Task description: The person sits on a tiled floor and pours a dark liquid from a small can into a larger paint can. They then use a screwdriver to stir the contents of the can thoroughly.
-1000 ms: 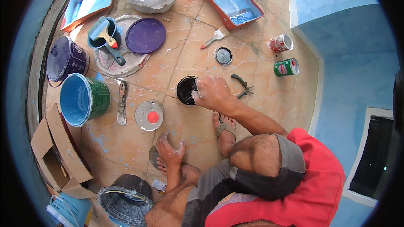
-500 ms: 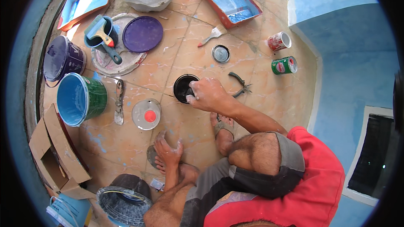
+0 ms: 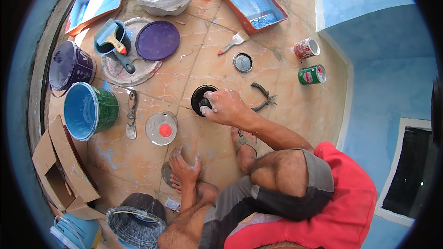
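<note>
My right hand point(image 3: 226, 106) is closed over the mouth of a small round can point(image 3: 194, 93) with a black inside. Its fingers reach into the opening, and whatever they grip there is dark and mostly hidden. Resting low by my left foot, my left hand point(image 3: 186, 166) holds nothing, its fingers apart. Both hands carry pale smears. Ahead of my left hand stands a metal can with a red cap point(image 3: 165, 130). Pliers with dark handles point(image 3: 262, 97) lie just right of my right hand. Beyond the black can sits a round metal lid point(image 3: 242, 62).
A putty knife point(image 3: 132, 113), a blue-lined bucket point(image 3: 97, 110), a purple pail point(image 3: 69, 67) and a cardboard box point(image 3: 69, 166) are at left. Farther off lie a paintbrush point(image 3: 234, 42) and a paint tray point(image 3: 251, 4). Two small cans, one green point(image 3: 312, 74), stand near the blue wall.
My right hand has shifted slightly within the can's mouth, its fingers now a little more to the left and nearer me. My left hand stays where it was.
</note>
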The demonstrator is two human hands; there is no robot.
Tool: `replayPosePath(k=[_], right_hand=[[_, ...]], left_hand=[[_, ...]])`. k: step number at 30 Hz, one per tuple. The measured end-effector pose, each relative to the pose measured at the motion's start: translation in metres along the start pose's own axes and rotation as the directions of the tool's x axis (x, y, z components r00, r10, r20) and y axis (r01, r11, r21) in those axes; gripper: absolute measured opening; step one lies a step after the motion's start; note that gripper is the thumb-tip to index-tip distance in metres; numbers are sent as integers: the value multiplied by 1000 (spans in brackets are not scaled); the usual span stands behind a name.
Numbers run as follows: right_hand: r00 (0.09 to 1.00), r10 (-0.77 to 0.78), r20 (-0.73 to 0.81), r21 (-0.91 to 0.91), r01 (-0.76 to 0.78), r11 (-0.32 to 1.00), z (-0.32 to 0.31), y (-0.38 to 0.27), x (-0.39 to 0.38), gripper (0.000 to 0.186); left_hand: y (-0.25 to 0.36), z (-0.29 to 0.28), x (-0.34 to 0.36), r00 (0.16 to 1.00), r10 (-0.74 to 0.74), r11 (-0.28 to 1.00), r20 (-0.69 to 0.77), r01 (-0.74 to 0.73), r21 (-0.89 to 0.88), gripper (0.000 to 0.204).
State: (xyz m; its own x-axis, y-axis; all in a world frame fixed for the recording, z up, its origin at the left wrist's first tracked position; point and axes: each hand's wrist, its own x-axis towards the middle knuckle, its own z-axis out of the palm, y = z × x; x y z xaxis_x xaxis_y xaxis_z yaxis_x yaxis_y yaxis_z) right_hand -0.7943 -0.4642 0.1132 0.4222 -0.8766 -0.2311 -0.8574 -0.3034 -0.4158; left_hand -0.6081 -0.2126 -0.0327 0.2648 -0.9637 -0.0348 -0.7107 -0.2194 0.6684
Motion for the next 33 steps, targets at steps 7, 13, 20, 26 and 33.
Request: replayPosePath(k=[7,13,20,26,33], right_hand=[[995,57,78,-173,-42,984,-7,10,0,40],[998,-31,-49,61,34,998,0,0,-3,33],[993,51,105,-146,-35,989,-10,7,-2,42],[999,-30,-44,105,34,994,-2,0,0,44],[989,54,135,-149,-34,988,-10,6,-1,38]], left_hand=[[0,1,-1,1000,22,1000,-22,-22,1,75],[-1,3,-1,1000,5,1000,-8,-5,0,74],[-5,5,-2,999,33,999,-28,-33,-11,75],[-6,6,-4,1000,13,1000,-18,-13,-15,76],[-7,5,-5,999,37,999,-37,-38,-26,76]])
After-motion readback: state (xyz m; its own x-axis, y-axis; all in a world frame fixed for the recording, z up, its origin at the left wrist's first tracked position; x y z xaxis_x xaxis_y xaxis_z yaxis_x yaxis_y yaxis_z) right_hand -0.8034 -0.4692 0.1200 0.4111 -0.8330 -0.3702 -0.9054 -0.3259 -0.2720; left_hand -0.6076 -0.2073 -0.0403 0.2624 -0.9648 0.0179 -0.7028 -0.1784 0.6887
